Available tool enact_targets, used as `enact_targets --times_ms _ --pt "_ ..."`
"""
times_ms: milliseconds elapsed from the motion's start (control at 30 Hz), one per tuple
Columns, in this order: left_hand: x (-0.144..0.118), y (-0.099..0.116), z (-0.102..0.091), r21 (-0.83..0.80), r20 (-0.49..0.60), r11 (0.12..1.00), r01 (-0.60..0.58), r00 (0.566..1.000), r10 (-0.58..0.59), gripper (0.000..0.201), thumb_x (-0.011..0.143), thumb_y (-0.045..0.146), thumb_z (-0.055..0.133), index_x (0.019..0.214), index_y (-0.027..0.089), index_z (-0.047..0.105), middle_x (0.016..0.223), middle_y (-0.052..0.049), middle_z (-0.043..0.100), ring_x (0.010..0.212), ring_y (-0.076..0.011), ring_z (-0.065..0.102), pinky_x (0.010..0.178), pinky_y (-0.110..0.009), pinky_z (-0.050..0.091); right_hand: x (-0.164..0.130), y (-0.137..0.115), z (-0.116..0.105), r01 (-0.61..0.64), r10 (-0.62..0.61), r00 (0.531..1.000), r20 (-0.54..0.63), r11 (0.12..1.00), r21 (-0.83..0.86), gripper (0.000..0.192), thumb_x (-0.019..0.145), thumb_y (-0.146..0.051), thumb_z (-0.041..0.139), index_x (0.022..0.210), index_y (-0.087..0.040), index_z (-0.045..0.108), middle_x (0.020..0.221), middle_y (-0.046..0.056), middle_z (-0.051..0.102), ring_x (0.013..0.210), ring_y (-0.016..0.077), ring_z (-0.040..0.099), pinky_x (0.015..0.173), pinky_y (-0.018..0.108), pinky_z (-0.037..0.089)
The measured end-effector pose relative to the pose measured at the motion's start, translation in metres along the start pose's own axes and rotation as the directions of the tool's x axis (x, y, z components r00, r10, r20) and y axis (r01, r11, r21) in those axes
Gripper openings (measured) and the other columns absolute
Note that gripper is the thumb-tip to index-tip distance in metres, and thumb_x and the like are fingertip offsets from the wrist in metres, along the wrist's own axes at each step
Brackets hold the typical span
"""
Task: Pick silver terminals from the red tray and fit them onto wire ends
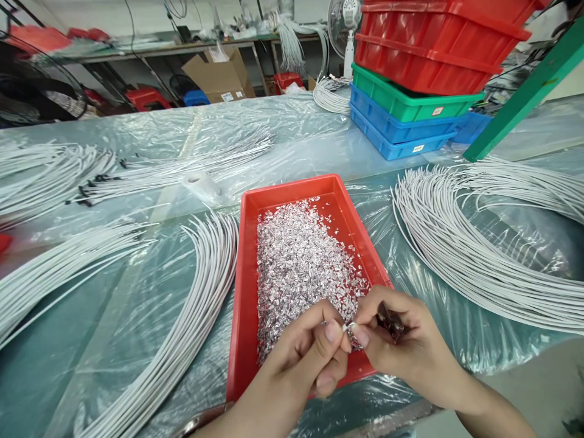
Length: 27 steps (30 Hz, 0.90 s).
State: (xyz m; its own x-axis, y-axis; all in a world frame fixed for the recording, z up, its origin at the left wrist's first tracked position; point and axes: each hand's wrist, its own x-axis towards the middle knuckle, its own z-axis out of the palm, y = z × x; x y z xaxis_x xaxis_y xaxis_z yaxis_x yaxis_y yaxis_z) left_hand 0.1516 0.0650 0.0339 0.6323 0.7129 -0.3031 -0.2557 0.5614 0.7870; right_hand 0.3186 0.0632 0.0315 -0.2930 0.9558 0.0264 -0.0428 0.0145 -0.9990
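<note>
Over the near end of a red tray (335, 188), my two hands meet fingertip to fingertip. My left hand (314, 353) is closed in a pinch on one side of a small white piece (345, 327); too little of it shows to tell its kind. Thumb and forefinger of my right hand (396, 340) pinch the other side of that piece. A dark brown, shiny, crumpled-looking thing (390, 321) is tucked in the curled fingers of my right hand. Below them, a heap of tiny silvery bits (301, 261) covers most of the tray's floor.
White cable bundles lie left (196, 304) and right (456, 243) of the tray. Behind it is a small clear roll (201, 182). Stacked red (429, 48), green (401, 97) and blue (396, 134) bins stand back right, beside a slanting green post (529, 91). Plastic film covers the table.
</note>
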Motion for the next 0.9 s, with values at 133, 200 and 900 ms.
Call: enact_targets --times_ms 133,200,900 --pt "0.001 0.000 0.001 -0.033 -0.008 0.999 -0.003 1.000 0.002 0.029 0.095 0.039 0.047 0.076 0.018 0.050 0.053 0.009 0.028 0.048 -0.0074 0.019 0.045 -0.020 0.017 0.000 0.000 0.000 0.025 -0.025 1.000 -0.003 1.000 -0.006 0.017 0.078 -0.007 0.057 0.071 -0.020 0.049 0.061 -0.006 0.041 0.052 0.0085 0.030 0.046 0.020 0.026" --pt "0.002 -0.001 0.001 -0.035 -0.003 0.999 -0.005 1.000 0.004 0.029 0.095 0.039 0.047 0.076 0.018 0.050 0.053 0.008 0.028 0.048 -0.0073 0.019 0.045 -0.020 0.017 0.000 0.001 0.000 0.029 -0.029 1.000 0.000 1.000 -0.013 0.017 0.077 -0.005 0.056 0.071 -0.020 0.050 0.061 -0.006 0.041 0.052 0.0086 0.030 0.046 0.020 0.026" --pt "0.001 0.000 -0.001 0.115 -0.013 0.992 -0.050 0.999 0.052 0.028 0.095 0.041 0.045 0.077 0.020 0.048 0.055 0.009 0.034 0.048 -0.0083 0.020 0.046 -0.021 0.020 0.001 -0.005 0.000 -0.043 0.042 0.999 0.021 0.997 0.068 0.007 0.084 -0.016 0.058 0.086 -0.021 0.054 0.062 -0.006 0.042 0.053 0.0096 0.032 0.047 0.021 0.028"
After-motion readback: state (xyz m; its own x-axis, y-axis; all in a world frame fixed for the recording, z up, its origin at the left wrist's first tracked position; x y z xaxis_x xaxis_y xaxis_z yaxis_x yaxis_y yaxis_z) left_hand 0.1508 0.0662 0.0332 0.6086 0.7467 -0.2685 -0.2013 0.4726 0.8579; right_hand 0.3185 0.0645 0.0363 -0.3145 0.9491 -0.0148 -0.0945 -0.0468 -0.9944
